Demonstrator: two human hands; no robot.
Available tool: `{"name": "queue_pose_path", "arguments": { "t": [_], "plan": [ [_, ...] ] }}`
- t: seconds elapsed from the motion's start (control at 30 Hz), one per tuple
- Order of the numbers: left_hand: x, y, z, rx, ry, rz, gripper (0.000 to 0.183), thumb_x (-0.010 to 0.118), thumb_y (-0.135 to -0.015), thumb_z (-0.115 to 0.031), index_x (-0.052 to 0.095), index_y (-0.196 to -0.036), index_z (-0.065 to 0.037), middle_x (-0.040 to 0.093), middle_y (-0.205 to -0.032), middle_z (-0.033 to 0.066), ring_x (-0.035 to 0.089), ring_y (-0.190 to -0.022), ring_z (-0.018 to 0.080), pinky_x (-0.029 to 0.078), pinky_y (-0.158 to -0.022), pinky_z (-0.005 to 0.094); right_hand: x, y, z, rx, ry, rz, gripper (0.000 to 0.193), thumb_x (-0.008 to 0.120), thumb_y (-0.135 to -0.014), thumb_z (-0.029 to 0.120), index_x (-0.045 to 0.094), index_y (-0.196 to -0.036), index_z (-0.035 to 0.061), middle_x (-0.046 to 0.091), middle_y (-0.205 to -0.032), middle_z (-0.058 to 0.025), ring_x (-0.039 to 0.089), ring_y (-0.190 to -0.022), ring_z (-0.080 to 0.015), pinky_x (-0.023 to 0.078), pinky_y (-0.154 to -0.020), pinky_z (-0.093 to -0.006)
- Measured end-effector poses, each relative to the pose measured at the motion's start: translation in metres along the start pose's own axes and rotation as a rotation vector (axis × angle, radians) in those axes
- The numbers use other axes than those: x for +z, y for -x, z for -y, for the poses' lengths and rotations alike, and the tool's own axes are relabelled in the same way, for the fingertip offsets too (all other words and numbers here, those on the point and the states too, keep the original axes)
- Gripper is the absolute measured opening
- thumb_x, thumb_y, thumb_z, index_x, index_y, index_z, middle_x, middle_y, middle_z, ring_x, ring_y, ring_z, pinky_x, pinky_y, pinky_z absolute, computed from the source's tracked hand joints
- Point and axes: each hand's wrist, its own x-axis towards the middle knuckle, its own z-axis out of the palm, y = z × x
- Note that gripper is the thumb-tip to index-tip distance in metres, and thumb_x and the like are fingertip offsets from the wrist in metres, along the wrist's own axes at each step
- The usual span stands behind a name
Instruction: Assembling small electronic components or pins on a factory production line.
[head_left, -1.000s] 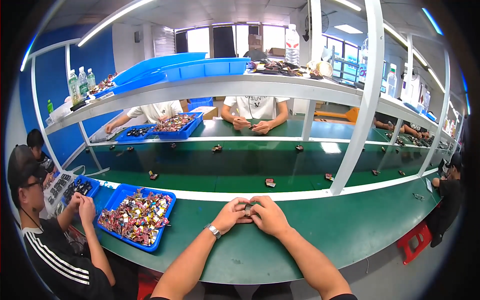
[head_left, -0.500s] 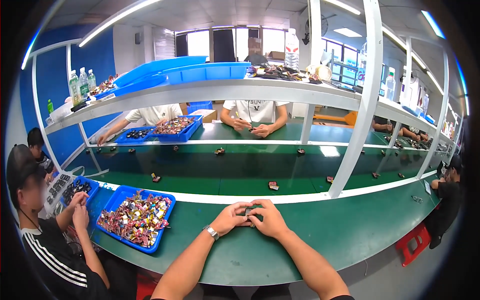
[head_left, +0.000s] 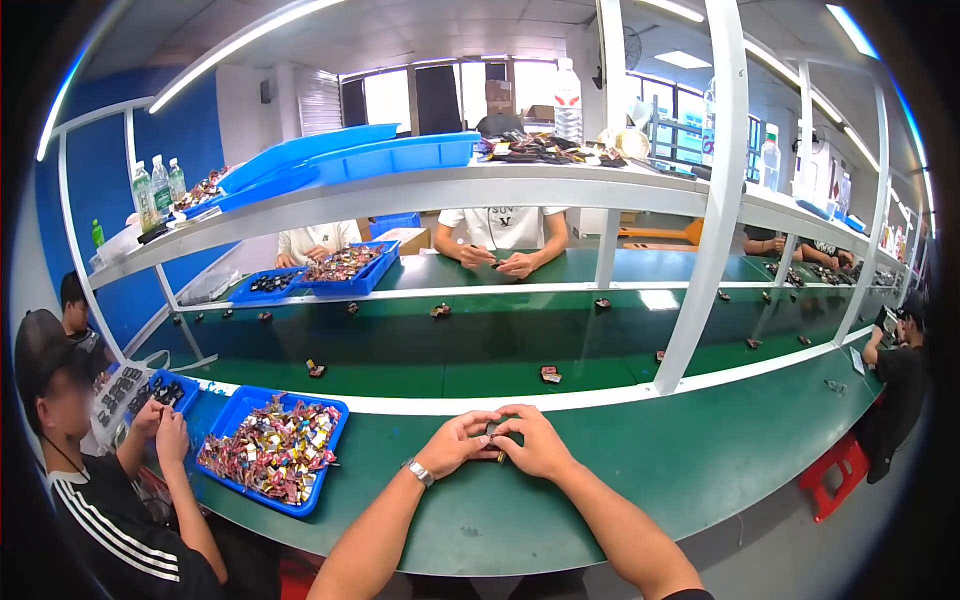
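Observation:
My left hand (head_left: pixel 458 443) and my right hand (head_left: pixel 535 441) meet over the green table (head_left: pixel 700 460), fingertips pinched together on a small dark part (head_left: pixel 494 436). The part is mostly hidden by my fingers. A metal watch sits on my left wrist (head_left: pixel 419 471). A blue tray (head_left: pixel 245 398) full of small colourful parts lies to the left of my left hand.
A green conveyor belt (head_left: pixel 480 345) beyond a white strip carries several small parts. White shelf posts (head_left: pixel 703 260) rise in front. A person (head_left: pixel 90 480) works at my left, another at the right end (head_left: pixel 895 385), others across the belt. A red stool (head_left: pixel 835 470) stands right.
My hands stay together on the small part, with only slight finger shifts. The person at my left lowers their hands a little.

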Motion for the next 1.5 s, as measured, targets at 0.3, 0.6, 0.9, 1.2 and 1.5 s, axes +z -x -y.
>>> {"name": "queue_pose_path", "arguments": {
  "t": [0.3,0.6,0.9,1.2,1.5],
  "plan": [
    [-0.003,-0.002,0.005,-0.027,0.061,-0.020,0.031,0.054,-0.096,-0.006,0.049,-0.126,-0.005,0.059,-0.118,0.0102,0.062,-0.106,0.0200,0.055,-0.094,0.0391,-0.001,0.002,0.007,-0.082,0.014,-0.023,0.012,0.069,-0.083,0.017,0.071,-0.090,0.0074,0.057,-0.123,-0.0072,0.049,-0.120,-0.0273,0.042,-0.101,-0.0378],
    [-0.002,-0.002,0.006,0.008,0.113,-0.056,0.026,0.045,-0.100,-0.011,0.049,-0.125,-0.007,0.056,-0.117,0.0096,0.059,-0.109,0.0204,0.053,-0.096,0.0402,0.019,0.003,0.008,-0.058,0.019,-0.247,0.012,0.071,-0.079,0.012,0.073,-0.091,0.0090,0.062,-0.115,-0.0057,0.055,-0.111,-0.0265,0.047,-0.093,-0.0378],
    [-0.004,-0.003,0.008,0.001,0.111,-0.061,0.025,0.046,-0.100,-0.013,0.049,-0.124,-0.007,0.056,-0.119,0.0101,0.060,-0.110,0.0210,0.053,-0.095,0.0401,0.025,0.003,0.005,0.003,-0.015,-0.245,0.013,0.070,-0.081,0.014,0.074,-0.093,0.0113,0.063,-0.115,-0.0049,0.056,-0.111,-0.0265,0.047,-0.094,-0.0384],
    [-0.001,-0.001,0.006,0.010,0.122,-0.060,0.025,0.047,-0.100,-0.012,0.048,-0.124,-0.007,0.056,-0.121,0.0106,0.059,-0.112,0.0219,0.052,-0.096,0.0395,0.027,0.003,-0.002,0.014,-0.058,-0.279,0.015,0.071,-0.080,0.014,0.075,-0.095,0.0137,0.063,-0.115,-0.0041,0.057,-0.109,-0.0258,0.048,-0.093,-0.0379],
    [0.004,-0.002,0.005,0.054,0.094,-0.072,0.024,0.048,-0.100,-0.014,0.049,-0.123,-0.006,0.052,-0.133,0.0111,0.057,-0.115,0.0209,0.050,-0.099,0.0399,0.027,0.003,0.005,0.001,-0.058,-0.312,0.017,0.071,-0.080,0.014,0.075,-0.096,0.0131,0.062,-0.119,-0.0058,0.055,-0.111,-0.0272,0.047,-0.094,-0.0383]
  ]
}}
